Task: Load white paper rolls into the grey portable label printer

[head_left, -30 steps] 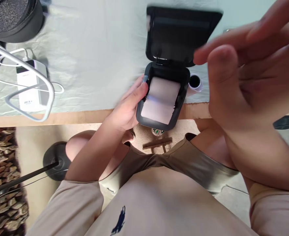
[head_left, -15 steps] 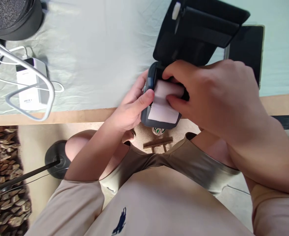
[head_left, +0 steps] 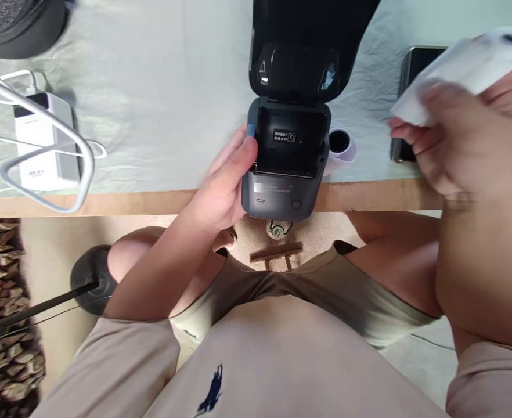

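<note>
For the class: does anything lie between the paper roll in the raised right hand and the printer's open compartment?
Nothing visible does. The right hand holds the paper roll beside the printer, whose bay is open and bare.

Little can be read. Inside the open paper bay of the label printer (head_left: 287, 168) sits a small white-printed label (head_left: 285, 136), its characters too small to make out. The printer's front face carries a pale sticker, illegible. The white power bank (head_left: 42, 145) bears faint grey lettering, unreadable. The shirt (head_left: 256, 371) shows a dark blue embroidered horse-and-rider emblem (head_left: 211, 392).
</note>
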### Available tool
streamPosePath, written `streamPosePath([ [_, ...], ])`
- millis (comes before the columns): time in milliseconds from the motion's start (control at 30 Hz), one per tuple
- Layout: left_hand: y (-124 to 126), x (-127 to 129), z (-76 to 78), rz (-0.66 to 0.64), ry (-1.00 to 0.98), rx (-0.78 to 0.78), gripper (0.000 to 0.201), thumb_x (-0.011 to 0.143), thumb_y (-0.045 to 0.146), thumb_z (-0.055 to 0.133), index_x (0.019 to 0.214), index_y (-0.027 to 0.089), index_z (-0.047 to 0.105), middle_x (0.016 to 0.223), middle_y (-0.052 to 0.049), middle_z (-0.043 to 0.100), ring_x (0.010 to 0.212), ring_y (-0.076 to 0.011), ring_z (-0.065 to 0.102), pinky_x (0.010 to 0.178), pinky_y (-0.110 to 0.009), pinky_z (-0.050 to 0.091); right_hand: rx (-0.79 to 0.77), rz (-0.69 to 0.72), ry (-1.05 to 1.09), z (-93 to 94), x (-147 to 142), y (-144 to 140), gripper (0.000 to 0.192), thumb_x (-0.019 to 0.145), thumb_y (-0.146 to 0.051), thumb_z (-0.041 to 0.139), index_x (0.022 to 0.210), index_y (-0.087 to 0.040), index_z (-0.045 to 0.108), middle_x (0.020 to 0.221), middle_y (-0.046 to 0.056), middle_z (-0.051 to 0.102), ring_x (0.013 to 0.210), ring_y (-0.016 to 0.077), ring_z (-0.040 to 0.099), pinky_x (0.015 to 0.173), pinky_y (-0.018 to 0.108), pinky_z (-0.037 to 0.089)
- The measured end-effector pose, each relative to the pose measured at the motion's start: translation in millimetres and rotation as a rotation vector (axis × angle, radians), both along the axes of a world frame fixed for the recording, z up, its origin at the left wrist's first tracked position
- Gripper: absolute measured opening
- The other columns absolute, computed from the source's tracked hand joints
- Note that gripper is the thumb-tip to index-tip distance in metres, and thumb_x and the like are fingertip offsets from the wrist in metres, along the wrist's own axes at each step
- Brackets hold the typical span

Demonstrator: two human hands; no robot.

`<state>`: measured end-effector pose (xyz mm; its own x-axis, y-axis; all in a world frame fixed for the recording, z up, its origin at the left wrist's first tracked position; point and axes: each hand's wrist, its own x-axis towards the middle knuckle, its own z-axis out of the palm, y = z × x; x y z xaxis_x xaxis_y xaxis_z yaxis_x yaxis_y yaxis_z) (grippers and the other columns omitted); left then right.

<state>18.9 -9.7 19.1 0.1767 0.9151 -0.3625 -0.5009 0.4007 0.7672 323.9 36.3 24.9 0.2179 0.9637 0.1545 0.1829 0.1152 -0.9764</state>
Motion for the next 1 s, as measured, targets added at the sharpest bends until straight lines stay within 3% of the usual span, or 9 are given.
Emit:
streamPosePath([
  [67, 0, 1, 1.8, -0.077, -0.024, 0.053, 0.034, 0.123, 0.044, 0.06, 0.126, 0.019, 0.083, 0.136, -0.013, 0.089, 0.167, -0.039, 0.071, 0.13, -0.053, 0.068, 0.022, 0.027, -0.165, 1.8, -10, -7, 0.037, 0.08, -0.042, 0.102, 0.105, -0.04, 0.075, 0.105, 0.002, 0.078, 0.098, 0.0274, 0.076, 0.091, 0.052, 0.071],
  [133, 0, 1, 3.8, -0.1, -0.024, 0.064, 0.033, 0.123, 0.044, 0.061, 0.124, 0.02, 0.082, 0.138, -0.013, 0.089, 0.168, -0.0374, 0.07, 0.134, -0.052, 0.065, 0.056, 0.123, -0.379, 2.5, -11, -11, 0.035, 0.086, -0.036, 0.099, 0.113, -0.043, 0.077, 0.127, 0.003, 0.08, 0.126, 0.0308, 0.074, 0.118, 0.057, 0.063],
  [233, 0, 1, 4.8, -0.076, 0.003, 0.068, 0.034, 0.125, 0.044, 0.057, 0.127, 0.021, 0.082, 0.138, -0.012, 0.089, 0.172, -0.034, 0.065, 0.139, -0.051, 0.06, 0.089, 0.199, -0.597, -4.7, -4, -9, 0.043, 0.09, -0.034, 0.091, 0.13, -0.045, 0.077, 0.141, 0.002, 0.081, 0.131, 0.0334, 0.075, 0.127, 0.062, 0.056],
  [400, 3, 0, -1.8, -0.045, -0.028, 0.153, 0.029, 0.116, 0.05, 0.07, 0.127, 0.026, 0.084, 0.14, -0.009, 0.088, 0.161, -0.0385, 0.07, 0.13, -0.051, 0.066, 0.268, 0.168, -0.872, -1.9, -10, -19, 0.072, 0.091, -0.032, 0.075, 0.163, -0.035, 0.063, 0.158, 0.013, 0.076, 0.145, 0.043, 0.074, 0.124, 0.07, 0.057],
  [500, 2, 3, -2.8, 0.034, -0.051, 0.176, 0.044, 0.12, 0.057, 0.058, 0.128, 0.024, 0.084, 0.14, -0.01, 0.087, 0.169, -0.0385, 0.064, 0.133, -0.055, 0.065, 0.429, 0.132, -0.896, 5.9, -28, -38, 0.058, 0.1, -0.038, 0.07, 0.157, -0.036, 0.065, 0.145, 0.011, 0.077, 0.12, 0.0348, 0.082, 0.101, 0.055, 0.064],
  [633, 0, 6, -0.1, 0.067, -0.003, 0.159, 0.054, 0.121, 0.063, 0.051, 0.126, 0.022, 0.085, 0.143, -0.01, 0.086, 0.181, -0.0392, 0.051, 0.134, -0.057, 0.063, 0.328, 0.175, -0.973, -12.2, -55, -45, 0.05, 0.105, -0.058, 0.073, 0.145, -0.028, 0.069, 0.127, 0.011, 0.073, 0.103, 0.0284, 0.076, 0.072, 0.036, 0.053],
  [800, 1, 3, -2.2, 0.052, -0.044, 0.188, 0.029, 0.116, 0.052, 0.065, 0.126, 0.032, 0.083, 0.145, -0.008, 0.086, 0.171, -0.033, 0.062, 0.136, -0.051, 0.061, 0.197, 0.237, -0.998, -30.4, -74, -35, 0.035, 0.106, -0.035, 0.066, 0.141, -0.026, 0.067, 0.124, 0.011, 0.068, 0.104, 0.0263, 0.07, 0.082, 0.038, 0.057],
  [933, 1, 2, -3.8, 0.051, -0.093, 0.206, 0.027, 0.115, 0.048, 0.07, 0.129, 0.029, 0.082, 0.143, -0.008, 0.086, 0.156, -0.0335, 0.073, 0.133, -0.049, 0.063, 0.384, 0.239, -0.775, -17.5, -72, -29, 0.066, 0.101, -0.019, 0.063, 0.166, -0.029, 0.052, 0.137, 0.009, 0.071, 0.113, 0.0248, 0.075, 0.092, 0.043, 0.062],
  [1000, 0, 2, -4.3, 0.032, -0.117, 0.215, 0.029, 0.115, 0.049, 0.072, 0.131, 0.027, 0.082, 0.148, -0.008, 0.085, 0.153, -0.0345, 0.075, 0.132, -0.05, 0.064, 0.508, 0.209, -0.573, -6.9, -68, -24, 0.068, 0.1, -0.025, 0.064, 0.167, -0.032, 0.055, 0.143, 0.006, 0.071, 0.105, 0.0211, 0.074, 0.09, 0.043, 0.062],
])
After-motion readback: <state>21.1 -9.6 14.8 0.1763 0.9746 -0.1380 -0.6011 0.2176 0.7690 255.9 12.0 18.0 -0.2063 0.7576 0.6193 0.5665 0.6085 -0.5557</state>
